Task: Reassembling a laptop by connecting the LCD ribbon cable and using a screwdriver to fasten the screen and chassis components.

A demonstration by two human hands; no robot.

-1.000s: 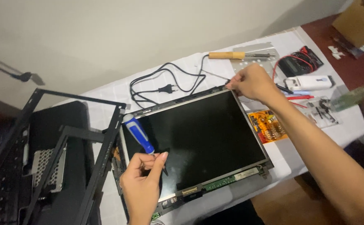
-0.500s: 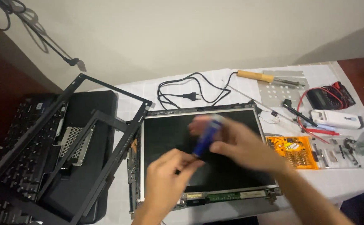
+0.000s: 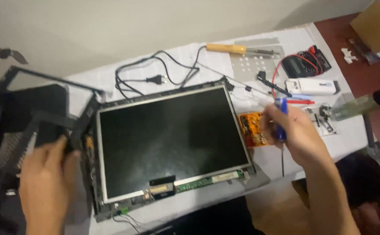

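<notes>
The right hand (image 3: 296, 135) has its grip closed around a blue-handled screwdriver (image 3: 280, 126), shaft pointing down toward the near edge of the desk (image 3: 155, 65), just right of the bare laptop screen panel (image 3: 170, 137) and touching or just over the orange bit case (image 3: 251, 129). The left hand (image 3: 46, 182) rests at the panel's left edge, fingers curled loosely on the black bezel frame (image 3: 70, 126), though whether it truly clamps the frame I cannot tell. Far right lie a wooden-handled soldering iron (image 3: 238, 49), a multimeter (image 3: 305, 64) and a black power cord (image 3: 155, 76).
</notes>
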